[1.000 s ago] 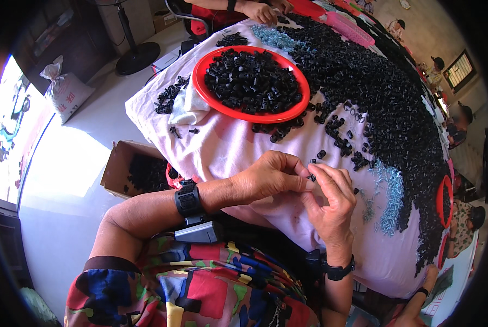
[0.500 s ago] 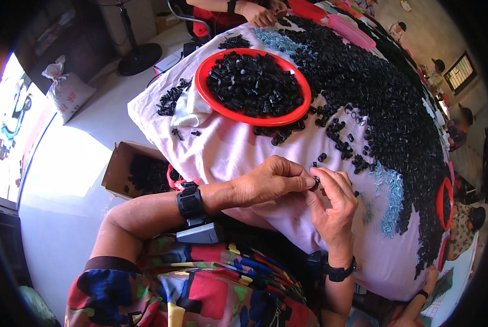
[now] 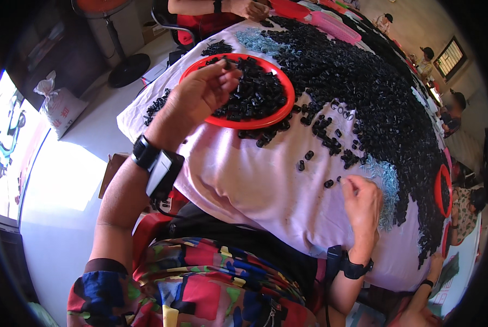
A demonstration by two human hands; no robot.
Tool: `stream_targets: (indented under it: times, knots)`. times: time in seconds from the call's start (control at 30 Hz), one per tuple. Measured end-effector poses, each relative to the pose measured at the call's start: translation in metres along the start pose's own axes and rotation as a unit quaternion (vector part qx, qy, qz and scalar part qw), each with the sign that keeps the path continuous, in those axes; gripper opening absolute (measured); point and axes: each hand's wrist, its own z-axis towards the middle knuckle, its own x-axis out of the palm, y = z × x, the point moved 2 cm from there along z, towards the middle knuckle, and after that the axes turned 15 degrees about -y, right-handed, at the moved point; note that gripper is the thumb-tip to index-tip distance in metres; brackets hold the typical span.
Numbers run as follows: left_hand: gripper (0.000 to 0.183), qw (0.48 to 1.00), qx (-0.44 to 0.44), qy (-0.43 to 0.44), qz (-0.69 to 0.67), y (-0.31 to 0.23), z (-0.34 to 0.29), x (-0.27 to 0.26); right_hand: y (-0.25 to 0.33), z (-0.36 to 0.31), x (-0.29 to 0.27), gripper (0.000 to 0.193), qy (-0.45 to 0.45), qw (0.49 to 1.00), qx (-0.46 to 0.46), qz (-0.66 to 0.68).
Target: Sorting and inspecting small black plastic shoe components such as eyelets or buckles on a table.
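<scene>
My left hand [image 3: 203, 92] is over the left part of a round red tray [image 3: 289, 101], fingers apart and loosely curled. The tray holds a heap of small black plastic parts [image 3: 255, 90]; one black part shows right at the fingertips, but it looks to lie among the heap. On the pink-white cloth to the right, my right hand [image 3: 364, 204] is closed with thumb and fingers together; what they hold, if anything, is hidden. Close to its fingertips lie a few loose black cylindrical parts [image 3: 328, 184]. Just beyond it lies a pile of small light-blue translucent pieces [image 3: 387, 185].
A broad bank of black parts [image 3: 353, 71] covers the table's far and right side. More light-blue pieces [image 3: 260, 41] lie at the far end. Another person's hand [image 3: 255, 11] works there. A pink basket [image 3: 336, 27], a cardboard box [image 3: 112, 171] and a fan stand [image 3: 128, 71] are around.
My hands were together over the cloth. The left has moved up and left to the red tray; the right has moved right, toward the light-blue pieces. The view has shifted slightly.
</scene>
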Motion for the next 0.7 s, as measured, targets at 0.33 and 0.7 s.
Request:
stream_targets:
  times: [0.33,0.7]
  knots:
    - [0.046,0.992,0.074,-0.026,0.104,0.012,-0.035,0.02,-0.016,0.003,-0.016,0.018,0.002,1.0,0.027,0.015]
    - [0.031,0.74,0.318,0.253,0.536,0.122,-0.07,0.075,-0.038,-0.005,-0.016,0.018,0.03,0.997,0.054,-0.036]
